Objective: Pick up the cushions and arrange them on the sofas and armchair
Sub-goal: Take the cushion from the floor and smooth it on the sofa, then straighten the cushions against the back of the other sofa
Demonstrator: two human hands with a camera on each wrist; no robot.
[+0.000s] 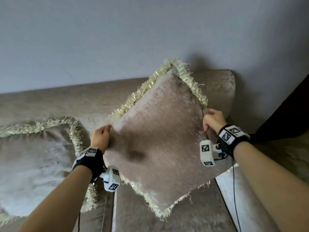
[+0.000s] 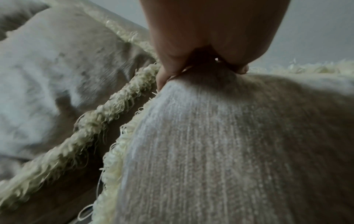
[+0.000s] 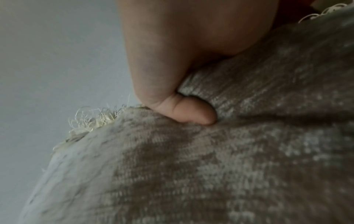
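Note:
A beige cushion [image 1: 157,136] with a pale yellow fringe hangs tilted like a diamond above the right end of the beige sofa [image 1: 167,213]. My left hand [image 1: 101,136] grips its left corner, and my right hand [image 1: 212,120] grips its right corner. In the left wrist view my left hand [image 2: 201,63] pinches the fabric of the cushion [image 2: 229,144]. In the right wrist view my right hand [image 3: 184,94] digs its thumb into the cushion [image 3: 210,166]. A second fringed cushion [image 1: 33,156] lies on the sofa's left part, also seen as the second cushion [image 2: 47,68].
A grey wall [image 1: 133,39] rises behind the sofa back [image 1: 66,99]. The sofa's right armrest [image 1: 220,87] stands just behind the held cushion. A dark surface [image 1: 287,118] fills the right edge. Thin black cables hang from both wrist bands.

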